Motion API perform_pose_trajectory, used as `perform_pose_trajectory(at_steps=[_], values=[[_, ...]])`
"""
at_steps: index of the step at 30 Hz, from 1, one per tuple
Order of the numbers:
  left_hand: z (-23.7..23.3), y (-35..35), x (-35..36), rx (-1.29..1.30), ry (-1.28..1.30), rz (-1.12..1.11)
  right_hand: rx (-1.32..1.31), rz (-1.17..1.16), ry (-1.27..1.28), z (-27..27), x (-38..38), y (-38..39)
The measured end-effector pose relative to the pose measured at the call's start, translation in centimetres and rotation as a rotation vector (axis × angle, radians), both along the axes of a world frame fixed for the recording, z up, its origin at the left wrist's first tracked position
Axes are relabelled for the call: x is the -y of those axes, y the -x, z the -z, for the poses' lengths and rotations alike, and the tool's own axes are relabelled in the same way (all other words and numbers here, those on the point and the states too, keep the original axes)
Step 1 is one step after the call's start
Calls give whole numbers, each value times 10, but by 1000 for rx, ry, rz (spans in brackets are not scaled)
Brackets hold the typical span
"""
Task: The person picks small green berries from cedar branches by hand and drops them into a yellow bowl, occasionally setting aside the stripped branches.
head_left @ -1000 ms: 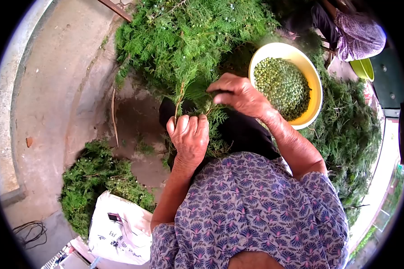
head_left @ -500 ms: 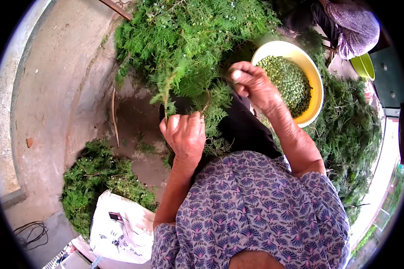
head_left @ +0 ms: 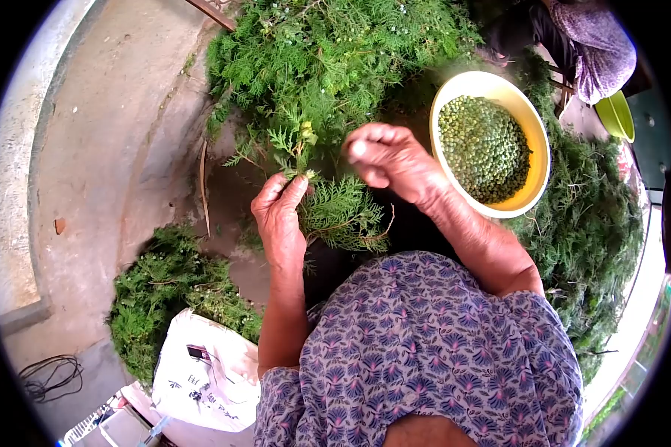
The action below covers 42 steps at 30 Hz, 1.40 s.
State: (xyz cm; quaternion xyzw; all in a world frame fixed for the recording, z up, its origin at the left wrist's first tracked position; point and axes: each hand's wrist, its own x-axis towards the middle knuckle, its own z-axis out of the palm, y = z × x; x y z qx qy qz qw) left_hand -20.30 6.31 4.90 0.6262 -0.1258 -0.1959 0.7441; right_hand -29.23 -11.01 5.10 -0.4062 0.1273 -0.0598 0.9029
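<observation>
My left hand (head_left: 282, 216) pinches a green conifer sprig (head_left: 300, 145) between thumb and forefinger; the sprig points up and pale green cones show on it. Just right of it, my right hand (head_left: 395, 164) is raised with its fingers bent together, and anything between its fingertips is too small or blurred to name. A leafy branch (head_left: 343, 212) lies below the hands, over my dark-clothed lap. Beside my right forearm stands a yellow basin (head_left: 537, 119) holding many small green cones (head_left: 481, 149).
A large heap of green branches (head_left: 328, 67) lies ahead, another (head_left: 574, 253) at the right, a smaller pile (head_left: 156, 283) at the lower left by a white sack (head_left: 205, 372). Another person (head_left: 593, 45) sits at the upper right near a green basin (head_left: 616, 115).
My left hand has turned from a fist into a raised pinch on the sprig. My right hand has moved left and down, away from the basin. The view has shifted slightly.
</observation>
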Motion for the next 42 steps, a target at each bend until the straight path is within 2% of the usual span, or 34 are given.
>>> perform_pose_trajectory(at_steps=[2, 4, 6, 9, 12, 13, 15, 18, 20, 21, 22, 24, 26, 27, 28, 30, 32, 33, 34, 35, 36, 37, 38, 39, 40, 41, 42], values=[[0, 0, -1, -6, 2, 15, -124, -59, 383, -11, -15, -8], [0, 0, -1, -11, 2, 30, 205, 143, 904, 4, -31, -21], [0, 0, 1, -51, 39, 63, 139, 108, 854, 8, -40, -27], [-1, 0, 2, -17, 5, 69, 205, 173, 911, 12, -37, -26], [3, -3, 0, -54, -24, 55, -135, 114, 417, -1, -24, -9], [3, -5, -1, -66, -6, 59, -161, 155, 341, -7, -15, -2], [1, -7, -1, -70, 13, 57, -245, 268, 467, -1, 14, 16], [-11, -4, 3, -108, -10, 14, -520, 349, 744, 8, 68, 56], [-16, -9, 5, 42, -279, 53, -536, 459, 916, 26, 104, 87], [1, -16, 2, 237, -384, 42, -570, 530, 972, 42, 126, 104], [-2, -16, 5, 238, -381, 40, -603, 604, 1028, 53, 145, 119], [-12, -13, 8, 753, -656, 37, -734, 672, 1300, 52, 165, 138], [-9, -14, 9, 802, -657, 34, -887, 776, 1503, 60, 182, 153], [-1, -15, 7, 886, -734, 45, -1023, 723, 1673, 84, 210, 170], [3, -16, 6, 971, -812, 55, -1114, 687, 1688, 75, 209, 170], [3, -16, 9, 986, -767, 40, -1021, 749, 1687, 79, 207, 171], [1, -15, 14, 1055, -672, -47, -746, 801, 1263, 67, 176, 149], [1, -14, 15, 986, -576, -57, -736, 723, 1442, 72, 171, 137], [3, -15, 15, 992, -578, -56, -636, 705, 1292, 55, 145, 116], [6, -16, 15, 858, -554, -44, -541, 640, 1127, 40, 121, 95], [10, -18, 16, 727, -526, -33, -518, 547, 1036, 23, 98, 76], [17, -21, 15, 721, -385, -9, -398, 486, 1041, 13, 76, 61], [13, -19, 17, 726, -386, -4, -318, 418, 935, -4, 51, 47], [5, -14, 20, 630, -353, -14, -249, 377, 935, -2, 37, 35], [-2, -10, 23, 532, -319, -24, -105, 349, 1052, -6, 24, 25], [-8, -8, 25, 555, -283, -46, 102, 362, 1136, -5, 15, 13], [-9, -8, 23, 558, -281, -47, 116, 314, 990, -11, 1, 4]])
